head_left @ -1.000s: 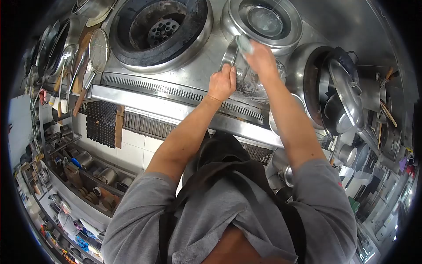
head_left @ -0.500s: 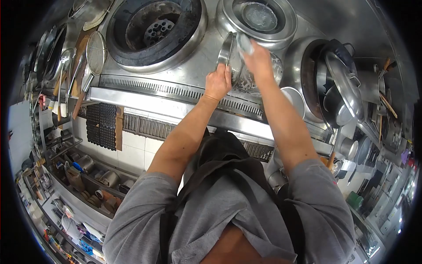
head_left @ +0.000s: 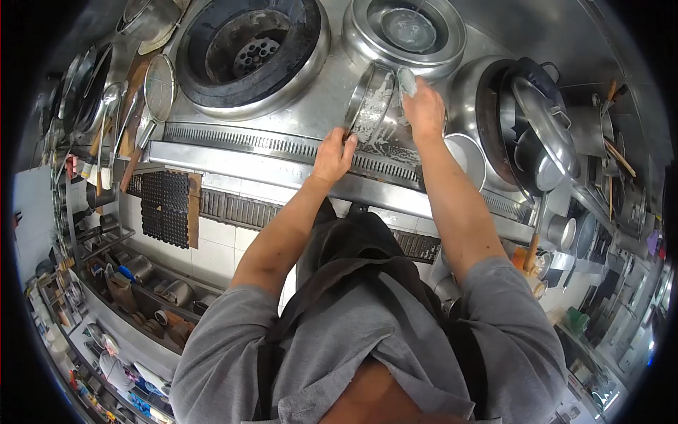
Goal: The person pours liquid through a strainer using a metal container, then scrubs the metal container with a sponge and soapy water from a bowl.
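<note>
A shiny round metal vessel (head_left: 360, 95), perhaps a pan or pot, stands tilted on the steel stove top, with white suds over its side. My left hand (head_left: 335, 157) is closed on its near edge, thumb apart from the fingers. In my right hand (head_left: 425, 113) is a pale grey-green scouring pad (head_left: 407, 81), held at the far right side of the vessel. Suds also streak the steel surface (head_left: 395, 152) below it. How much of the vessel's edge my left fingers wrap is partly hidden.
Ahead sits a round basin (head_left: 408, 32) with water running into it. A wok burner (head_left: 254, 56) is at the left; a second burner (head_left: 491, 116) at the right carries stacked pans and a lid (head_left: 547, 127). A mesh strainer (head_left: 159, 86) hangs left. A white bowl (head_left: 467, 159) stands near my right wrist.
My left hand has moved down and left along the metal vessel, which is turned to show its sudsy side. My right hand has shifted slightly right and down with the pad.
</note>
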A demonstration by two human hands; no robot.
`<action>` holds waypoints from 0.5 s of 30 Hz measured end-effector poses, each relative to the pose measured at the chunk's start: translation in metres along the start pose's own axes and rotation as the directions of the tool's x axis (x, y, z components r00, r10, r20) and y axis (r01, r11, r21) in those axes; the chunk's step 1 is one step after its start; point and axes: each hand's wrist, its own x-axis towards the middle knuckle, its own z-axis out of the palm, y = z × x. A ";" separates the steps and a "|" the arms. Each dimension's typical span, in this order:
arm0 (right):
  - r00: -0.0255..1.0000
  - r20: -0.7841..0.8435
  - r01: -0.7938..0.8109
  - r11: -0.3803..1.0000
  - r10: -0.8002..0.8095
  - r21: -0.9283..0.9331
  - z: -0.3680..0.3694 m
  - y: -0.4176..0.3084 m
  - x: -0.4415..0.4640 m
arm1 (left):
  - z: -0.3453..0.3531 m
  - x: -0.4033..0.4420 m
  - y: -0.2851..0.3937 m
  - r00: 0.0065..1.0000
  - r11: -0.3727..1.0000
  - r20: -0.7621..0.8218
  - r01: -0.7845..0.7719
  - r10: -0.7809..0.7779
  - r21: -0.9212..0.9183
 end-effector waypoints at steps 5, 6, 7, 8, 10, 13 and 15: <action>0.998 0.037 0.051 0.996 -0.054 0.069 -0.004 -0.021 -0.029 | 0.009 0.055 0.021 0.995 0.995 0.055 0.076 -0.079 0.058; 0.998 -0.017 0.065 0.994 -0.063 0.085 0.009 -0.020 -0.040 | 0.014 0.060 0.021 0.999 0.995 0.000 0.051 -0.051 0.084; 0.998 -0.018 0.066 0.994 -0.065 0.081 0.012 -0.015 -0.049 | 0.016 0.061 0.023 0.999 0.995 -0.002 0.051 -0.051 0.081; 0.996 0.026 0.083 0.987 -0.088 0.139 0.012 -0.012 -0.062 | 0.016 0.057 0.025 0.998 0.995 -0.005 0.070 -0.070 0.077; 0.988 0.092 0.098 0.964 -0.124 0.246 0.010 -0.007 -0.069 | 0.020 0.053 0.025 0.996 0.994 -0.013 0.086 -0.085 0.074; 0.969 -0.113 0.244 0.933 -0.221 0.265 0.032 0.013 -0.034 | 0.030 0.046 0.019 0.996 0.996 -0.059 0.070 -0.067 0.047; 0.978 -0.055 0.207 0.959 -0.200 0.195 0.025 0.003 0.010 | 0.030 0.049 0.019 0.995 0.995 -0.048 0.085 -0.083 0.045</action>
